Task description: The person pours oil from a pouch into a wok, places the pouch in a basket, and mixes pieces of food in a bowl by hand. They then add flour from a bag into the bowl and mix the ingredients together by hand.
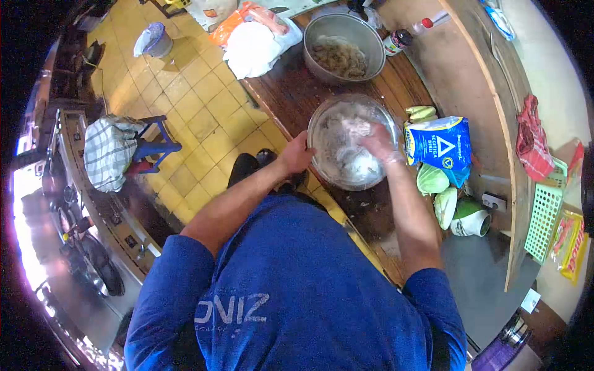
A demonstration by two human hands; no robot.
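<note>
**Overhead view.** Your left hand [298, 154] clasps the left rim of the mixing bowl [346, 102], fingers closed on its edge. Your right hand [378, 143] is sunk in the pale floury mixture [359, 167]; you cannot tell whether its coated fingers are curled or spread. The bowl stands on the wooden table [284, 93], near a second bowl [371, 34] and just beside a blue bag [440, 143].

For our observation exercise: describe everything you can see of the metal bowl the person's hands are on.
The mixing bowl is round, shiny metal, upright near the edge of the dark wooden table. It holds a pale, floury mixture. The left hand grips its left rim; the right hand is inside, in the mixture. A blue bag lies beside it.
</note>
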